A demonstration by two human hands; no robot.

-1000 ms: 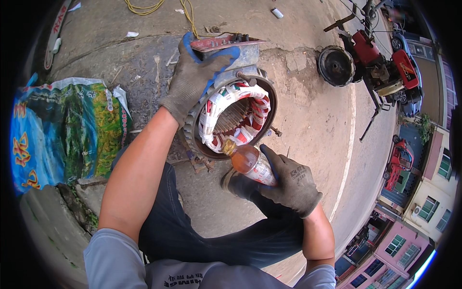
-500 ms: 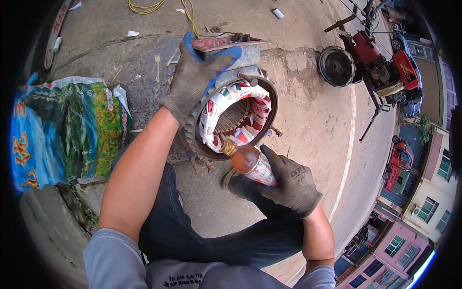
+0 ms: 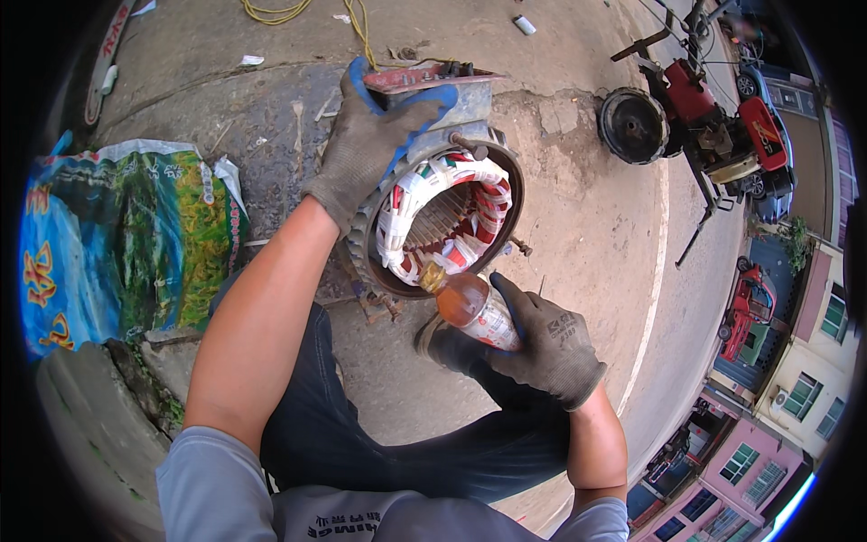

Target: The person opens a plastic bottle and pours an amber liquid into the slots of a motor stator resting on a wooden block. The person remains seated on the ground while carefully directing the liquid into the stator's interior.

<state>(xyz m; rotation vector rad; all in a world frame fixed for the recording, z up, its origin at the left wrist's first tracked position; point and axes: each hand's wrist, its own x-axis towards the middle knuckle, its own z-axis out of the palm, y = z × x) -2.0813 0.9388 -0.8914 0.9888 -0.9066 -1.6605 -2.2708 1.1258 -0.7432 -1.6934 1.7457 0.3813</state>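
Note:
A motor stator [image 3: 433, 194] with white-taped, red-and-white windings around its bore stands on the ground in front of me. My left hand [image 3: 375, 135], in a grey glove with blue patches, is wrapped round the reddish terminal box [image 3: 424, 79] on top of its housing. Gripped in my gloved right hand [image 3: 546, 343] is a clear plastic bottle [image 3: 479, 307] with amber liquid and a label. The bottle tilts so that its yellowish neck points up and left, against or just before the lower rim of the windings. Whether it touches them I cannot tell.
A colourful printed sack [image 3: 135, 239] lies at the left. Yellow cable [image 3: 275, 16] runs along the ground at the top. A small red-and-black machine with a wheel [image 3: 691, 117] stands at the upper right, near the road. My legs are bent below the stator.
Almost nothing has moved. Both hands, the stator and the bottle keep their places, with only a very slight shift of the whole view.

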